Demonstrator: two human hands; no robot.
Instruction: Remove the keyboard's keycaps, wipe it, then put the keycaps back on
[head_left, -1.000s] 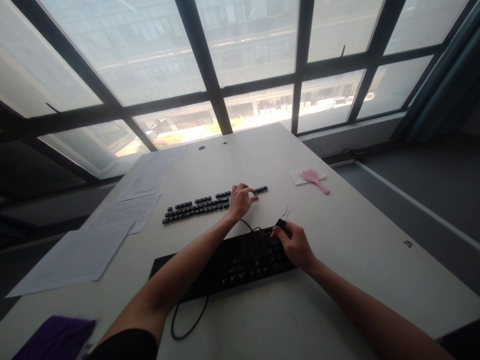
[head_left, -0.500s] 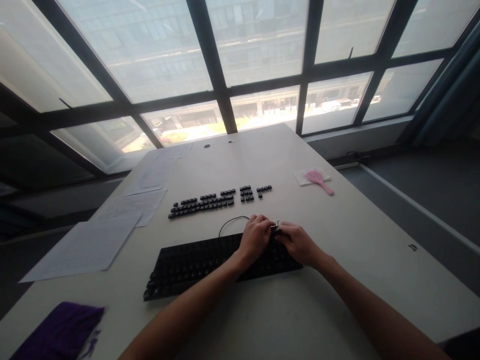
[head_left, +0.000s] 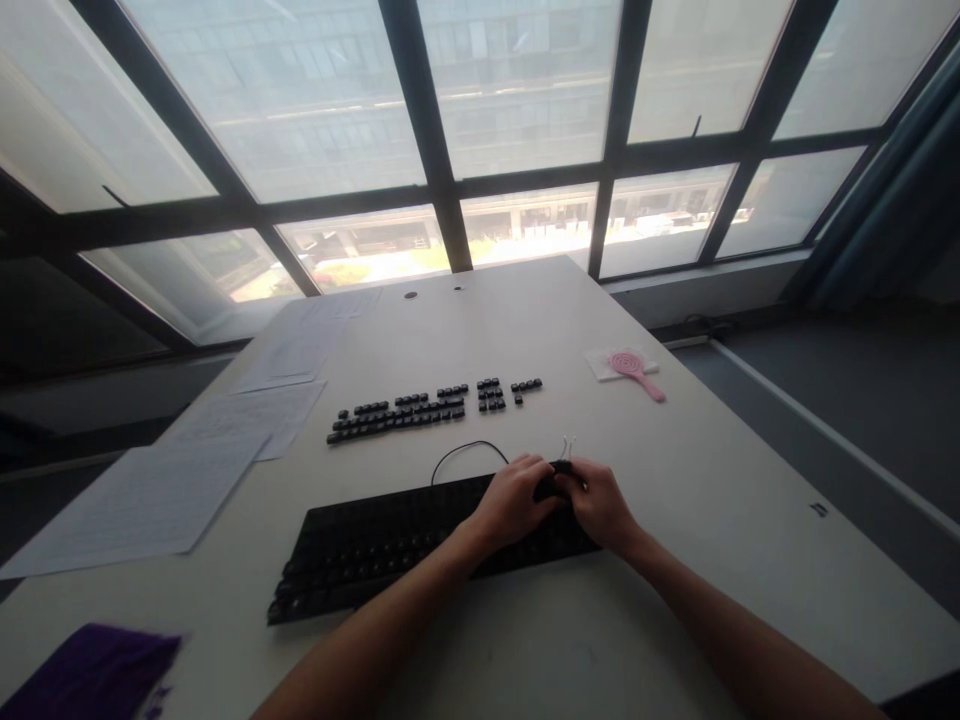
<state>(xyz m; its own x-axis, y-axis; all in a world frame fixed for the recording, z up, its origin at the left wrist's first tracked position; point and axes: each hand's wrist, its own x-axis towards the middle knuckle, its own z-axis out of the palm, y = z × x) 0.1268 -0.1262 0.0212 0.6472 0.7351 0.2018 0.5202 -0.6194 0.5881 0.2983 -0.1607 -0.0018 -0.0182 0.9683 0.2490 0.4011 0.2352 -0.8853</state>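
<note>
A black keyboard point(head_left: 375, 550) lies on the white table point(head_left: 712, 500), its keycaps stripped off. Rows of loose black keycaps point(head_left: 420, 408) sit further back on the table. My left hand point(head_left: 514, 500) and my right hand point(head_left: 600, 505) meet over the keyboard's right end, fingers curled. Between them is a small black keycap puller point(head_left: 564, 462) with two wire prongs sticking up. My right hand grips it; my left hand's fingers pinch at its base, and what they touch is hidden.
A pink hairbrush point(head_left: 634, 368) lies on a white cloth at the right. Sheets of paper point(head_left: 150, 495) cover the table's left side. A purple cloth point(head_left: 90, 675) sits at the near left corner. The keyboard's cable point(head_left: 457, 455) loops behind it. Large windows stand beyond.
My left hand left the rows of loose keycaps and came back to the keyboard's right end, joining my right hand at the puller. Both hands have shifted slightly nearer.
</note>
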